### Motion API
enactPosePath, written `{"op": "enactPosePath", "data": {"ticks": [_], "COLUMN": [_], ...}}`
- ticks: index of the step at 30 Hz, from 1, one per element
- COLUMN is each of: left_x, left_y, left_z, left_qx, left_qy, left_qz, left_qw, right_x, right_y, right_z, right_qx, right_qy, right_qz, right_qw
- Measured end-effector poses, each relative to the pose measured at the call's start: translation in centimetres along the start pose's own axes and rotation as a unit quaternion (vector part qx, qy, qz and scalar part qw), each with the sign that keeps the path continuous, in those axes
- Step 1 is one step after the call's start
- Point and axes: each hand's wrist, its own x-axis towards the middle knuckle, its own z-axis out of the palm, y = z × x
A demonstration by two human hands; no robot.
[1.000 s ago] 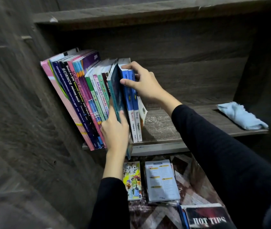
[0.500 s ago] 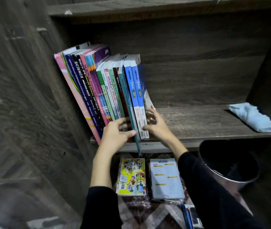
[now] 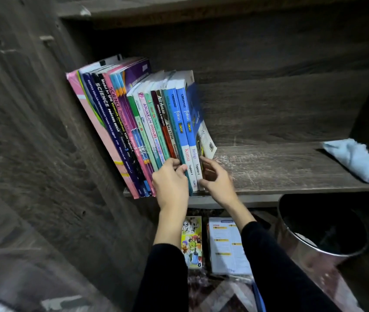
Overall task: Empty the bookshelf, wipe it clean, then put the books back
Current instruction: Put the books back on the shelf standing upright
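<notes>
The books (image 3: 147, 122) lean at the left end of the shelf (image 3: 269, 167). Your left hand (image 3: 171, 183) curls against their lower spines; I cannot tell if it grips. Your right hand (image 3: 217, 179) clasps the foot of the last blue book (image 3: 187, 119).

The books (image 3: 134, 122) stand in a row at the left end of the shelf (image 3: 269, 170) and lean left against the side wall (image 3: 44, 131). The cloth (image 3: 356, 159) lies on the same shelf at its right end, well apart from them. Below the shelf, a bin (image 3: 320, 246) stands on the right, and two booklets (image 3: 226, 246) lie side by side left of it.
</notes>
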Motion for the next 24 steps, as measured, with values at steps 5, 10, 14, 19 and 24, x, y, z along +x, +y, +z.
{"op": "enactPosePath", "data": {"ticks": [5, 10, 14, 19, 24], "left_x": [0.1, -0.2, 0.1, 2.7, 5.8], "left_y": [-0.5, -0.9, -0.2, 3.0, 6.3], "left_z": [1.0, 1.8, 0.7, -3.5, -6.8], "left_qx": [0.023, 0.09, 0.152, 0.082, 0.261], "left_qy": [0.074, 0.121, 0.068, 0.228, 0.181], "left_qz": [0.035, 0.064, 0.062, 0.243, 0.268], "left_qw": [0.996, 0.986, 0.984, 0.939, 0.909], "right_x": [0.0, 0.0, 0.1, 0.1, 0.5], "right_y": [0.1, 0.0, 0.2, -0.2, -0.6], "right_z": [0.1, 0.3, 0.4, 0.5, 1.4], "right_qx": [-0.041, -0.079, -0.106, -0.122, -0.165], "right_qy": [0.003, -0.007, -0.025, -0.03, 0.008], "right_qz": [-0.001, -0.003, -0.002, -0.018, -0.037], "right_qw": [0.999, 0.997, 0.994, 0.992, 0.986]}}
